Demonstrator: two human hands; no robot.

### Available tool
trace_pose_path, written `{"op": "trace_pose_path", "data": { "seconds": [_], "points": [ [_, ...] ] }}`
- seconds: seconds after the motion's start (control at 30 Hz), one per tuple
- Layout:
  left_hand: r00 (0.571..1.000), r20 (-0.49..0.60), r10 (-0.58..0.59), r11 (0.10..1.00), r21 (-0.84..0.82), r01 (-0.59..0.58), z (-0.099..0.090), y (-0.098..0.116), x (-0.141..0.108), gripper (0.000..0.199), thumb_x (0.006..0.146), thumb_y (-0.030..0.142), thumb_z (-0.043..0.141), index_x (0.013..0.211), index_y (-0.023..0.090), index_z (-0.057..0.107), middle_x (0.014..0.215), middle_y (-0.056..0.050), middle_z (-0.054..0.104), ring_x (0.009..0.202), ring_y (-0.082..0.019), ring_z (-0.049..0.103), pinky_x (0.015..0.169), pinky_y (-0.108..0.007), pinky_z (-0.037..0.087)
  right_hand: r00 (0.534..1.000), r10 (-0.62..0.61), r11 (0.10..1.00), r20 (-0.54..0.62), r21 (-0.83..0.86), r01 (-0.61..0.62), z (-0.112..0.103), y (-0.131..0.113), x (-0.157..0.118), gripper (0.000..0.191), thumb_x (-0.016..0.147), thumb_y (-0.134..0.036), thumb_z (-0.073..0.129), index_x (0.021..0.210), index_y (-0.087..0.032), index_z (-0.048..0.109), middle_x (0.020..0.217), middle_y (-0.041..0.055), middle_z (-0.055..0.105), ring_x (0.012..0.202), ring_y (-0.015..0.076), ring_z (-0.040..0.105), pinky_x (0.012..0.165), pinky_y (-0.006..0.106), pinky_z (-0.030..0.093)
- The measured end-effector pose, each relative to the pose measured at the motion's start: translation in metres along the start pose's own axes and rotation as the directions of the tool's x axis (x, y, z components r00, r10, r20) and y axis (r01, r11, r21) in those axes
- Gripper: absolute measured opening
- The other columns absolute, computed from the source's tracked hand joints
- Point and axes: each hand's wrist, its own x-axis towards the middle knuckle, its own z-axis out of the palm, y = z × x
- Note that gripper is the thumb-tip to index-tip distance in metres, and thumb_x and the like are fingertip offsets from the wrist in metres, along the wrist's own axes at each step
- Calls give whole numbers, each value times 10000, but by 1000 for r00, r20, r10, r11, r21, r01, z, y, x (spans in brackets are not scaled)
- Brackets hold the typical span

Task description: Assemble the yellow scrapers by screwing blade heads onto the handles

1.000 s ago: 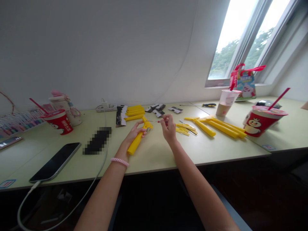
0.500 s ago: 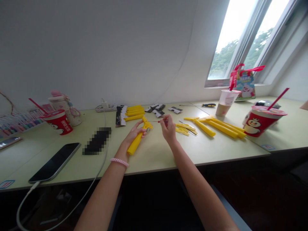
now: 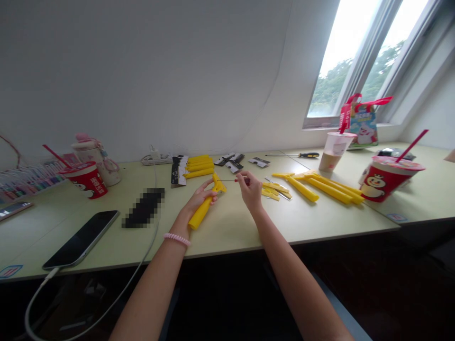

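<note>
My left hand (image 3: 203, 196) is closed around a yellow scraper (image 3: 200, 214), whose wide head points up and away from me. In my right hand (image 3: 250, 190) is a small screwdriver (image 3: 230, 180) with a red handle, pinched between thumb and fingers. Its thin shaft points left at the scraper's head; whether the tip touches a screw is too small to tell. Just right of that hand lie yellow flat pieces and metal blades (image 3: 276, 190). More yellow scraper handles (image 3: 304, 188) rest farther right.
Yellow scrapers (image 3: 199, 166) with black-and-white cards lie at the back, near loose cards (image 3: 233, 163) and a longer screwdriver (image 3: 308, 155). Red cups (image 3: 382, 182) stand at both sides, beside a milky drink (image 3: 330, 154). A phone (image 3: 83, 239) with a white cable lies left.
My right hand has shifted slightly right and its fingers have changed their hold on the screwdriver. The scraper in my left hand has turned slightly, and less of its label shows.
</note>
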Motion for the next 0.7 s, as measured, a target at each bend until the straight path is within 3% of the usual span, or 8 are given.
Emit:
{"op": "trace_pose_path", "data": {
  "seconds": [0.13, 0.3, 0.7],
  "points": [
    [1000, -16, -7, 1000, 13, 7, -1, 0, 1, 812, 607, 50, 633, 1351, 166, 327, 612, -4, 554, 476, -83, 505, 410, -161, 334, 1000, 8, 1000, 26, -24, -8, 1, 1, -1, 250, 823, -387, 438, 747, -176, 546, 497, -41, 481, 408, 75, 361, 443, 196, 283],
    [1000, -1, -5, 1000, 15, 5, -1, 0, 1, 807, 618, 37, 619, 1357, 157, 318, 633, -19, 567, 490, -85, 512, 412, -160, 342, 998, -70, 996, -3, -50, 69, 1, -4, -2, 147, 804, -323, 459, 769, -188, 507, 628, -10, 558, 534, 99, 489, 536, 205, 372],
    [999, -20, -34, 999, 20, 34, -6, -4, 6, 807, 625, 34, 615, 1364, 177, 321, 708, -45, 594, 485, -80, 517, 402, -160, 343, 997, -80, 990, -13, -120, 78, 1, -3, -2, 216, 798, -324, 467, 738, -163, 598, 470, -57, 430, 421, 68, 349, 472, 184, 305]
  ]
}}
